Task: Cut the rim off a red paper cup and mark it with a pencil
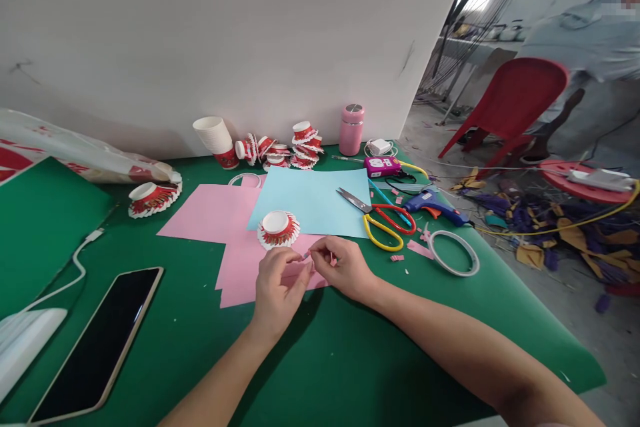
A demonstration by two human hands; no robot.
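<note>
My left hand (278,285) and my right hand (342,268) meet over a pink paper sheet (239,265) on the green table (330,353). Between their fingertips they pinch a small pink paper piece (307,255). Just beyond my left hand sits a cut red-and-white paper cup (278,228), upside down with its fringe spread, on the edge of a light blue sheet (315,200).
Scissors (383,219), a blue glue gun (434,205), a tape ring (454,253) and pink scraps lie to the right. A phone (100,340) lies at the left. Cut cups (280,147) and a pink bottle (352,129) stand at the back. A person stands by a red chair (510,107).
</note>
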